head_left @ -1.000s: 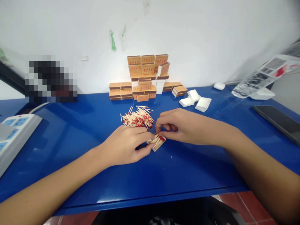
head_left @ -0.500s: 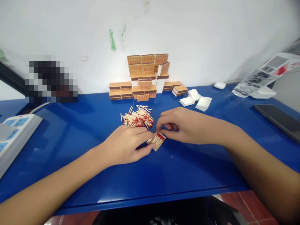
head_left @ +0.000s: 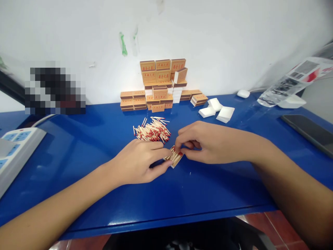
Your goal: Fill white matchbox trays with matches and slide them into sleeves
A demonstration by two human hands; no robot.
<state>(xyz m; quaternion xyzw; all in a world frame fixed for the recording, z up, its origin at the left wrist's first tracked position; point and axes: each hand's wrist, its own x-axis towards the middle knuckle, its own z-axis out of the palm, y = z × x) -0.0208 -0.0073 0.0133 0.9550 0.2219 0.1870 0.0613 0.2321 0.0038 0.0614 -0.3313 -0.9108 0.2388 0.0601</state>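
Observation:
A small white matchbox tray (head_left: 173,166) lies on the blue table with red-headed matches (head_left: 174,157) side by side in it. My left hand (head_left: 139,161) grips the tray from the left between thumb and index finger. At the tray's right side, my right hand (head_left: 199,142) has its thumb and index finger bent together on the match heads, partly hiding them. Just beyond my left hand is a loose pile of matches (head_left: 153,130), heads pointing various ways.
Orange matchboxes (head_left: 163,76) stand stacked against the wall. Several white trays (head_left: 225,114) lie right of them. A white power strip (head_left: 28,149) sits at the left, a phone (head_left: 309,133) and a clear plastic wrapper (head_left: 278,91) at the right.
My right hand has moved slightly down, its fingertips going from the tray's far edge onto the match heads. My left hand keeps its hold on the tray.

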